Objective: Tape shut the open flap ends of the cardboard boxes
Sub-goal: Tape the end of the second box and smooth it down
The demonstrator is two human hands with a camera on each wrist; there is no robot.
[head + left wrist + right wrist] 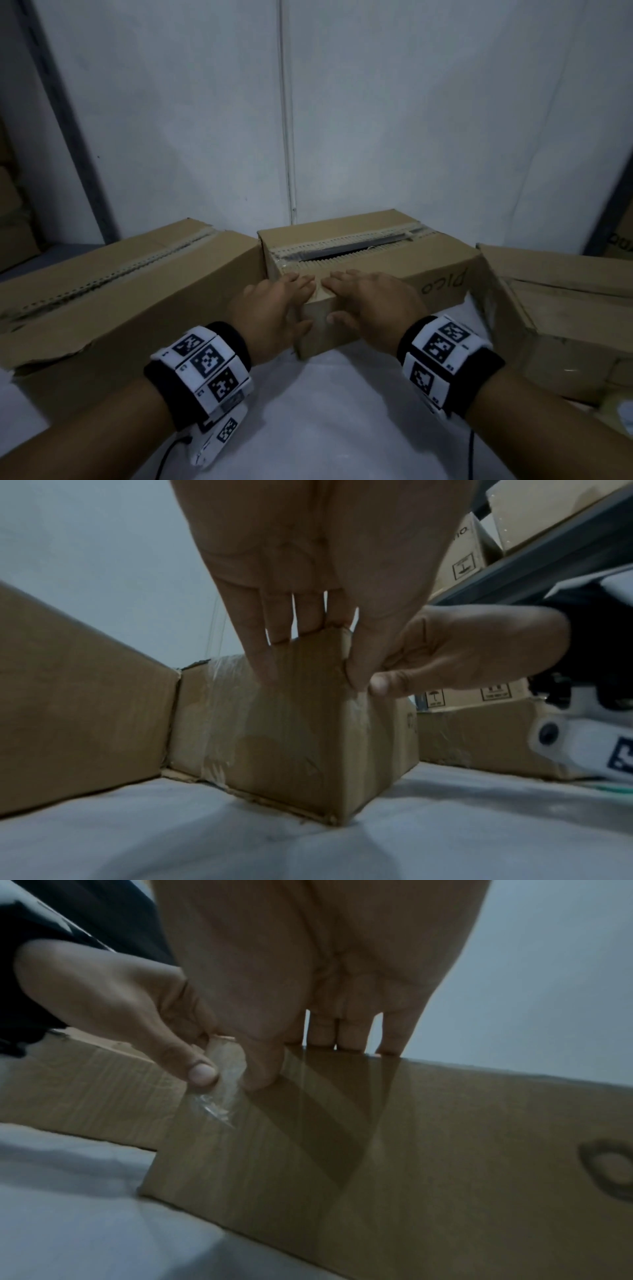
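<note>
Sitting on the white table (342, 411): long box (102, 301) on the left, middle box (370, 274) dead center, third box (555, 308) off right. Pressing flat on the middle box's near corner with both hands, left hand (274, 311) and right hand (370, 301), fingers straight on top, thumbs down its near faces over clear tape (219, 1107), gripping nothing.

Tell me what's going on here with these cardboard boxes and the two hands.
A person is pressing clear tape down over the near corner of the middle cardboard box. The left hand and right hand lie with fingers on its top edge and thumbs on its sides. A slot along its top still gapes open. Two more boxes, the left box and right box, sit beside it.
</note>
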